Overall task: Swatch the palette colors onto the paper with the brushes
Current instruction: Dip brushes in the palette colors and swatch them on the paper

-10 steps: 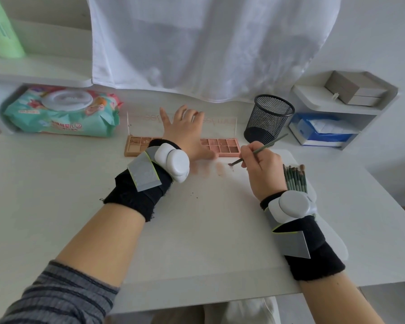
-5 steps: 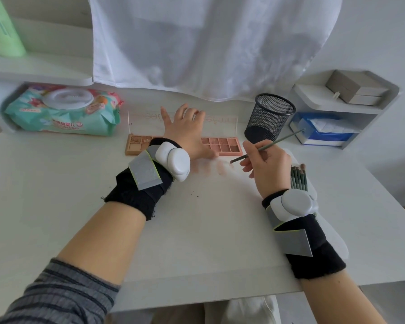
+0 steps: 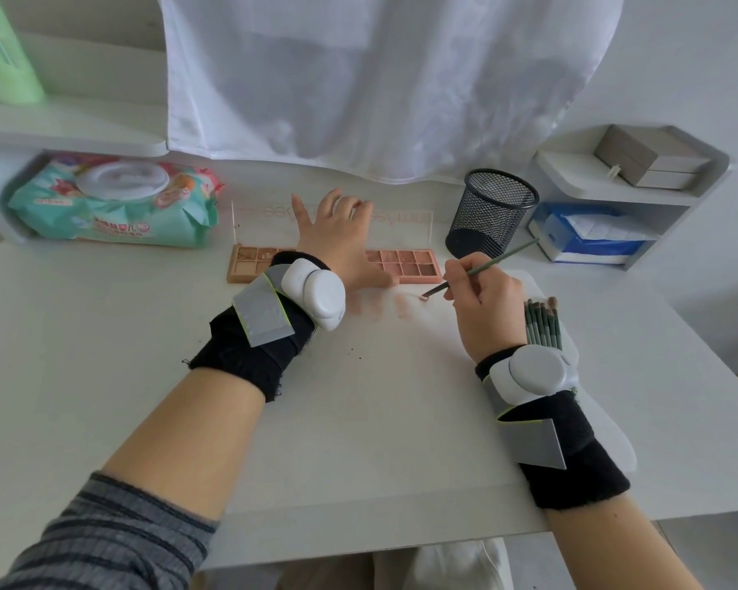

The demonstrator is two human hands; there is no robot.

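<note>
A pink eyeshadow palette (image 3: pixel 405 267) lies open at the far side of the white paper (image 3: pixel 380 402). My left hand (image 3: pixel 337 240) rests flat on the palette's middle, fingers spread, hiding several pans. My right hand (image 3: pixel 484 306) pinches a thin green brush (image 3: pixel 493 262) like a pen. The brush tip touches the paper just below the palette's right end. Faint pink swatches (image 3: pixel 384 306) sit on the paper left of the tip. A bundle of green brushes (image 3: pixel 542 323) lies beside my right wrist.
A black mesh cup (image 3: pixel 493 212) stands right of the palette. A wet-wipes pack (image 3: pixel 111 202) lies at the back left under a shelf. A white shelf unit (image 3: pixel 623 193) at the right holds a blue tissue pack and a grey box. A white cloth hangs behind.
My right hand lifted the brush off the paper toward the palette, then brought the tip back down onto the paper to the right of the swatches. My left hand has stayed put.
</note>
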